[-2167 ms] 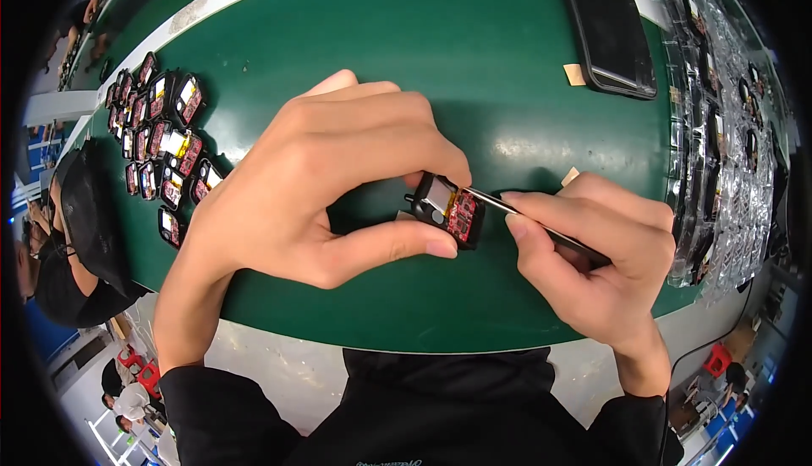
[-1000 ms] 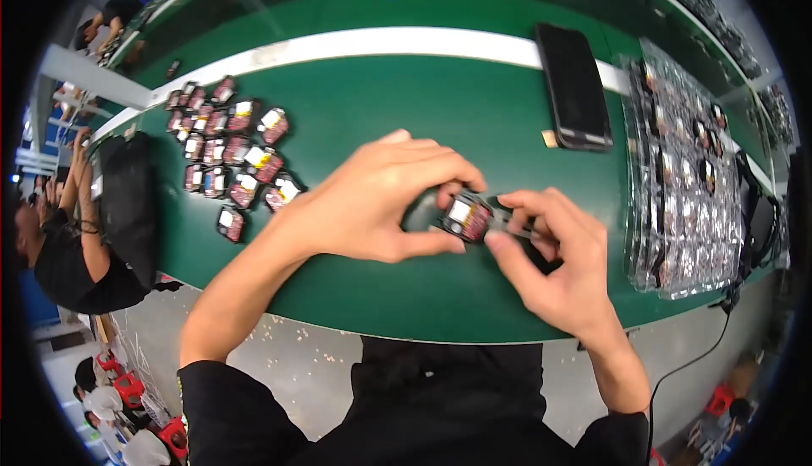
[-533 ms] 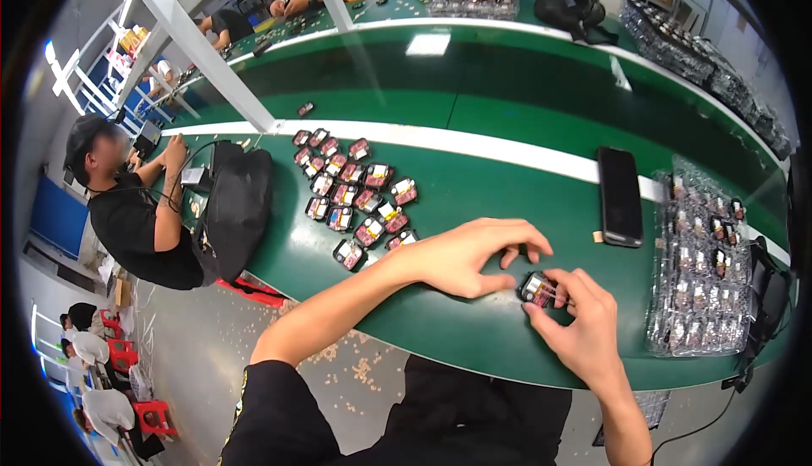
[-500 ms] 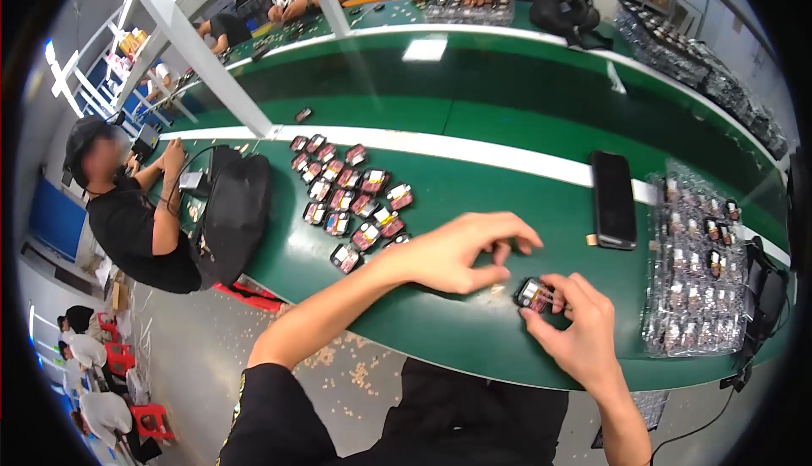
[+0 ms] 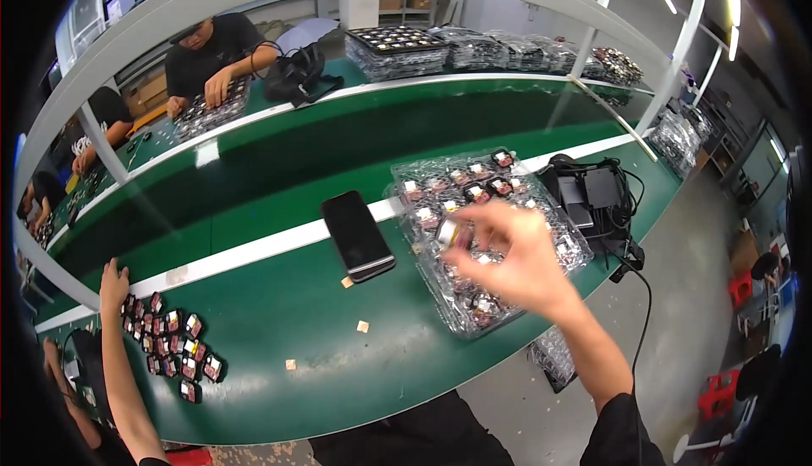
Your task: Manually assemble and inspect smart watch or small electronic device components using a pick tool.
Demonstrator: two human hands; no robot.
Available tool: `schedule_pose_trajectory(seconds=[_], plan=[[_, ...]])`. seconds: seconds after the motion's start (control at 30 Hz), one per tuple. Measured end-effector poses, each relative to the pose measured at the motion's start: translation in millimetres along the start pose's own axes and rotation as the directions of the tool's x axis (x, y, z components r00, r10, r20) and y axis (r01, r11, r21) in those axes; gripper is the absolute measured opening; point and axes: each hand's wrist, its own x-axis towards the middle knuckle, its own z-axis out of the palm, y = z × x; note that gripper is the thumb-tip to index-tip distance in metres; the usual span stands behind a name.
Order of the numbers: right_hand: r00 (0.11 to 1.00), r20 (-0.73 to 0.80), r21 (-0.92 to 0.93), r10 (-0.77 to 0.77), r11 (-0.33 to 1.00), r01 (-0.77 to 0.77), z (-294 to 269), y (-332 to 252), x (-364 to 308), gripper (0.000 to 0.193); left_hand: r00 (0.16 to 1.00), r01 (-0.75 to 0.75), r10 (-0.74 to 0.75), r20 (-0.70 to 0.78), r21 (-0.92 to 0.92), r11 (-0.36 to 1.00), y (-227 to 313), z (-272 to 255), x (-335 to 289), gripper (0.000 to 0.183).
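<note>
My right hand (image 5: 516,254) pinches a small black electronic module (image 5: 455,234) with a white-and-red face, slightly blurred, between thumb and fingers. It hovers above a clear plastic tray (image 5: 457,324) whose pockets hold many similar modules. Far to the left, my left arm stretches out, and my left hand (image 5: 114,287) is at the white rail beside the post. Its fingers reach forward with the thumb apart, and I see nothing held in them. Just right of that forearm, a cluster of loose modules (image 5: 175,344) lies on the green table (image 5: 279,419).
A black phone (image 5: 357,236) lies left of the tray, near small tan chips (image 5: 363,326). Beyond the tray sits a black cabled device (image 5: 596,200). Across the table, a person (image 5: 211,68) handles another tray, beside stacked trays (image 5: 397,56). White posts and rails frame the table.
The view has swung to the right. My right hand has carried the module from the table to above the tray. My left hand has reached out to the far left, past the loose modules.
</note>
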Motion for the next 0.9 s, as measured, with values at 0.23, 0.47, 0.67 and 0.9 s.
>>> schedule_pose_trajectory(seconds=[0.23, 0.47, 0.67, 0.9], plan=[[0.915, -0.185, -0.241, 0.36, 0.886, -0.397, -69, 138, 51, 0.043, 0.966, -0.222, 0.223, -0.13, 0.025, 0.975, -20, 8, 8, 0.02], [0.902, -0.194, -0.473, 0.385, 0.769, -0.43, -65, 166, 44, 0.053, 0.839, -0.502, 0.456, -0.296, -0.103, 0.859, 113, -12, -39, 0.027], [0.937, -0.172, -0.133, 0.304, 0.935, -0.328, -62, 140, 34, 0.046, 0.696, -0.665, 0.712, -0.092, -0.458, 0.59, 330, -112, -203, 0.042], [0.961, 0.11, 0.195, 0.254, 0.942, -0.272, 1, -19, -13, 0.026, 0.362, -0.634, 0.93, 0.059, -0.716, 0.292, 380, -83, -270, 0.063]])
